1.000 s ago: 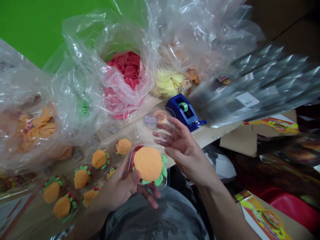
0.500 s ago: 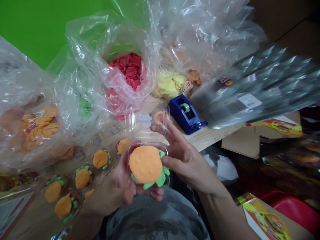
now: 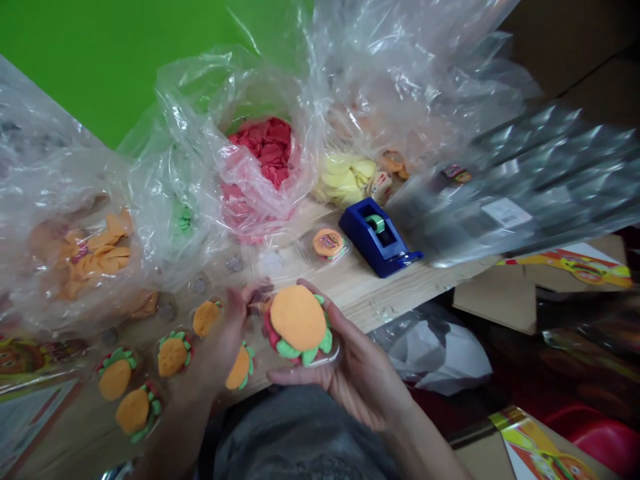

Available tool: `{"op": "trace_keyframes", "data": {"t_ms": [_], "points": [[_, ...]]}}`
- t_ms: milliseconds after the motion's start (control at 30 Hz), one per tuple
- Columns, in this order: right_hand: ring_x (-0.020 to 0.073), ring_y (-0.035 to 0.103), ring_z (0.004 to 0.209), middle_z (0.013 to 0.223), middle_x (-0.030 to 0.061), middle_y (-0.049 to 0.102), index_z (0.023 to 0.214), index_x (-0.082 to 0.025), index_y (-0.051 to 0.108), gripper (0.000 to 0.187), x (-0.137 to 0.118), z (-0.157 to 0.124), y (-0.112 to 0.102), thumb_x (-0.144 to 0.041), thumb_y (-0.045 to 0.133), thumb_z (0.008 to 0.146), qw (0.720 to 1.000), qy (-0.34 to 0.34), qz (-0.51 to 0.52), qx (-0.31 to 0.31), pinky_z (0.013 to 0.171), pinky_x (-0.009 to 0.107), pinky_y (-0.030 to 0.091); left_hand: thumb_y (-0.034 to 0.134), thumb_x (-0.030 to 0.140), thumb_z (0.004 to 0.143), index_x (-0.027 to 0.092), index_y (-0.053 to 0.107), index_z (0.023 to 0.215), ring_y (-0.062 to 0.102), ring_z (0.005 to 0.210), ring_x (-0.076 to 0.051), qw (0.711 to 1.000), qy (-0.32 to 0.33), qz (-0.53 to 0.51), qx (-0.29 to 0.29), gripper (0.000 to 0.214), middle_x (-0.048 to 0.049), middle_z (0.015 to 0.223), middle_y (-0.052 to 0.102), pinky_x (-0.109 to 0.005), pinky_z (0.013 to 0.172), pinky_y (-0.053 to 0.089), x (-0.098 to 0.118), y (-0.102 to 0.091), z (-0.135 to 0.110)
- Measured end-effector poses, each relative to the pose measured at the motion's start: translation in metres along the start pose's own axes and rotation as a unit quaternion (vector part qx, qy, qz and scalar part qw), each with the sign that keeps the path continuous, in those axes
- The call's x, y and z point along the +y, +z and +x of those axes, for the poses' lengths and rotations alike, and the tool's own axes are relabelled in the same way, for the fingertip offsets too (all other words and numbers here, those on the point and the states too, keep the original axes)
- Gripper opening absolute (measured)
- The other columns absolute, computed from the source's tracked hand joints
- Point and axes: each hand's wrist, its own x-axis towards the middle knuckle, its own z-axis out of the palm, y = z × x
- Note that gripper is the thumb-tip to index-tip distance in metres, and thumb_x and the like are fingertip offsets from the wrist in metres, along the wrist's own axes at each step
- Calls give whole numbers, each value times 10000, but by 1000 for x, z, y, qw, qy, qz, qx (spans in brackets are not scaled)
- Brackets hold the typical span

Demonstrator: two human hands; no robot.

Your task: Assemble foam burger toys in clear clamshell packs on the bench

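Observation:
A toy burger [image 3: 298, 319] with an orange bun top, green lettuce edge and a bit of red sits in a clear plastic shell. My right hand [image 3: 350, 367] is wrapped round the shell from the right and below, thumb and fingers on opposite sides. Just left of it is my left hand [image 3: 227, 333], blurred, its thumb and fingers apart. Faint clear plastic shows near its fingertips; whether they touch it I cannot tell. Under and behind my left forearm lie more toy burgers, among them one burger [image 3: 240, 367] close to my wrist.
Behind stand clear bags of red pieces [image 3: 270, 150], yellow pieces [image 3: 347, 175] and orange pieces [image 3: 103, 250]. A blue tape dispenser [image 3: 380, 237] is beside a labelled packed burger [image 3: 327, 243]. Stacked clear packaging [image 3: 520, 193] is at right, above cardboard [image 3: 495, 297].
My left hand has come out from under the burger shell and moved left. My right hand has gone from the lettuce edge to gripping the shell. The view has shifted slightly.

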Motion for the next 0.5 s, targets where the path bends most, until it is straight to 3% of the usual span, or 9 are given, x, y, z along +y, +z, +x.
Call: {"op": "trace_keyframes", "data": {"t_ms": [67, 100, 200, 300, 400, 500], "points": [[237, 659, 909, 1200, 59, 553, 1186, -280, 491, 350, -2, -4, 3, -313, 576, 848, 1000, 8, -22, 0, 710, 460, 579, 226, 778, 762, 146, 527, 1144, 529, 1113, -322, 996, -58, -61, -33, 798, -156, 1154, 583, -473, 925, 439, 12, -3, 13], [226, 663, 890, 1169, 55, 566, 1162, -270, 507, 330, -3, -6, 4, -277, 585, 842, 999, 9, -35, 7, 701, 450, 585, 263, 743, 788, 143, 514, 1159, 551, 1083, -315, 995, -53, -71, -35, 749, -153, 1146, 593, -474, 909, 449, 18, -3, 17], [204, 667, 868, 1126, 49, 587, 1114, -258, 524, 301, -5, -10, 5, -223, 606, 826, 997, 14, -62, 41, 718, 432, 588, 435, 568, 849, 201, 505, 1206, 527, 1135, -271, 996, 88, -2, -26, 516, -99, 1232, 562, -449, 968, 422, 29, -2, 18], [222, 662, 907, 1215, 78, 559, 1129, -242, 524, 320, -8, -13, 5, -287, 601, 822, 998, 30, -47, 31, 756, 439, 574, 481, 423, 878, 245, 594, 1135, 465, 1216, -241, 970, 197, 141, -7, 332, -42, 1251, 563, -419, 1066, 334, 31, -6, 2], [244, 644, 975, 1262, 83, 542, 1134, -219, 540, 312, -10, -15, 4, -267, 548, 825, 999, 40, -6, 0, 819, 470, 543, 528, 321, 862, 275, 608, 1148, 457, 1231, -253, 959, 197, 202, -8, 301, -30, 1258, 567, -404, 1081, 321, 30, -13, -19], [224, 648, 972, 1190, 74, 598, 1164, -213, 531, 339, -11, -17, 4, -172, 516, 828, 1000, 22, 0, -9, 796, 420, 561, 630, 262, 786, 345, 505, 1269, 412, 1271, -289, 963, 162, 210, -47, 506, -16, 1345, 497, -437, 1087, 318, 28, -13, -35]]}}
